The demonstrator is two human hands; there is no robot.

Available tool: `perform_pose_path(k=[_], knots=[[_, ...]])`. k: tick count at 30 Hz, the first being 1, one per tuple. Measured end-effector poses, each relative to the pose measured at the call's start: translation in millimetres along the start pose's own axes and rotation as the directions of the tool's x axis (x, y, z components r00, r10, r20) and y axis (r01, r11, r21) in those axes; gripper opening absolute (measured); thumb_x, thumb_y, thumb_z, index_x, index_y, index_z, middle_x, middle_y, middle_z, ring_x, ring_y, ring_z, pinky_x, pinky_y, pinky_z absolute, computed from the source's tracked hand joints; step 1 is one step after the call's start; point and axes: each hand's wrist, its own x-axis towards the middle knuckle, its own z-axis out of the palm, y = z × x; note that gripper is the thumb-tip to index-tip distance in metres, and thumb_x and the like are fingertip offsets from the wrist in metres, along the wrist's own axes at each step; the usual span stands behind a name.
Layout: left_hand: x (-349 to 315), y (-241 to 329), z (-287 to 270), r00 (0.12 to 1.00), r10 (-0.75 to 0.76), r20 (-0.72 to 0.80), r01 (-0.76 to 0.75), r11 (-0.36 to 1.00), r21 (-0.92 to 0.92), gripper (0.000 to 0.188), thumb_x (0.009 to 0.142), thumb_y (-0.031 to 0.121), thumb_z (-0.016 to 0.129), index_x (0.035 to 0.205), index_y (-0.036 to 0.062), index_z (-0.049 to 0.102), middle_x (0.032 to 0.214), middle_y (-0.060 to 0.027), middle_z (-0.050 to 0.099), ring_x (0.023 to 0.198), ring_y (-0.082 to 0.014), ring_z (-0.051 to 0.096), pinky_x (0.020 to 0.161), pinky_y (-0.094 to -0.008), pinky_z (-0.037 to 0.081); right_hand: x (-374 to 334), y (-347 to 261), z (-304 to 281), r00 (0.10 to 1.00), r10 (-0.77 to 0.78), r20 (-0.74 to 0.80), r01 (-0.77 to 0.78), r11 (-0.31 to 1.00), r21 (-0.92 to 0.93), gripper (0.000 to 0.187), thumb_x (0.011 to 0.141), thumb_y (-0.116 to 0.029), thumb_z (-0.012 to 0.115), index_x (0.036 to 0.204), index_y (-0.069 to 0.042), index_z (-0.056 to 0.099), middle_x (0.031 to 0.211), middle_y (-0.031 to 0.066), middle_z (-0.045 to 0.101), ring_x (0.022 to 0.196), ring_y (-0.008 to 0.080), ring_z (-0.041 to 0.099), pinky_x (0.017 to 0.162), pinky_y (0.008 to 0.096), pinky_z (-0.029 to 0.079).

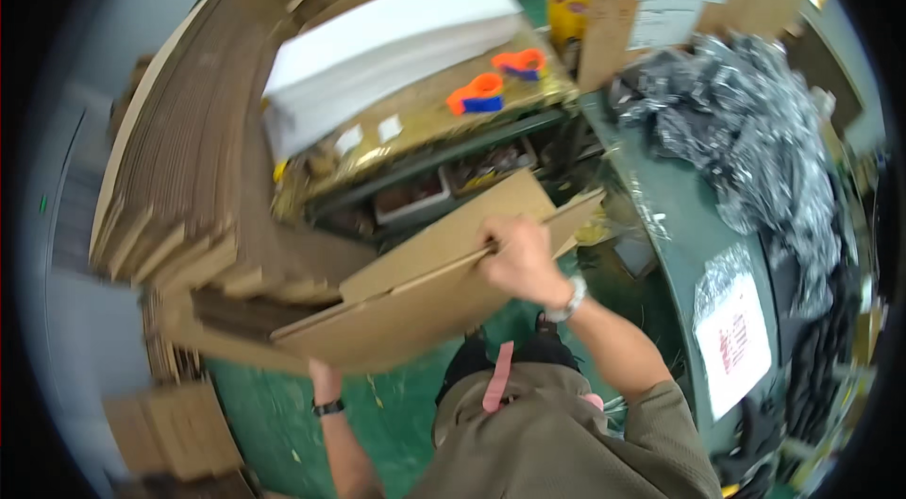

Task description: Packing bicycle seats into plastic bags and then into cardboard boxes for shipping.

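Note:
A brown flattened cardboard box (406, 320) is tilted in front of my body, its flaps partly spread. My right hand (524, 258) is closed over its upper edge, right of the middle. At the lower left edge, my left hand (326, 382) grips the same box, with its fingers mostly hidden by the board. Just left of the box stands a thick row of flat cardboard boxes (179, 121) on edge. Part of another carton lies against the left end of the held one.
Ahead, a bench (415, 145) bears a white sheet stack (387, 36) and two orange tape dispensers (477, 95). On the right, a green table (675, 206) carries crumpled grey plastic film (746, 121) and a white printed packet (734, 343). Folded cardboard (175, 428) leans at lower left.

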Motion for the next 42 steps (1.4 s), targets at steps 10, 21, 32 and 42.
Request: perform_pose_path(k=[10,21,32,42], knots=[[-68,69,85,0.675,0.585,-0.450,-0.399,0.802,0.445,0.060,0.102,0.053,0.038,0.119,-0.0014,0.056,0.114,-0.0115,0.062,0.099,-0.0212,0.058,0.087,-0.0386,0.048,40,-5,-2,0.972,-0.197,0.125,0.185,0.977,0.105,0.016,0.065,-0.003,0.064,0.080,-0.007,0.061,0.076,0.0113,0.063,0.074,0.0325,0.059,0.073,0.0405,0.044],[-59,99,322,0.487,0.526,0.697,-0.698,-0.245,0.673,0.039,0.077,0.042,0.077,0.081,0.0083,0.057,0.077,-0.0064,0.056,0.070,-0.0265,0.056,0.067,-0.0388,0.045,-4,281,-5,0.896,0.436,0.086,-0.439,0.837,0.327,0.013,0.087,-0.004,0.061,0.096,0.001,0.069,0.091,0.0053,0.070,0.084,0.0142,0.065,0.079,0.0281,0.051],[-84,36,299,0.592,0.404,0.697,-0.685,-0.204,0.699,0.056,0.084,0.032,0.072,0.129,0.0036,0.056,0.138,-0.0141,0.056,0.129,-0.0314,0.052,0.103,-0.0483,0.041,80,30,-61,0.556,-0.111,0.823,0.239,0.971,-0.031,0.051,0.087,-0.040,0.070,0.120,0.000,0.065,0.110,0.0186,0.069,0.105,0.0302,0.064,0.092,0.0378,0.049],[-101,26,302,0.645,0.468,0.604,-0.654,-0.071,0.753,0.046,0.086,0.022,0.063,0.126,0.0011,0.055,0.129,-0.0158,0.058,0.119,-0.0297,0.057,0.099,-0.0408,0.045,110,28,-11,0.540,-0.323,0.777,0.704,0.680,-0.206,0.041,0.089,-0.039,0.065,0.072,-0.002,0.064,0.074,0.0202,0.066,0.072,0.0388,0.065,0.066,0.0466,0.051]])
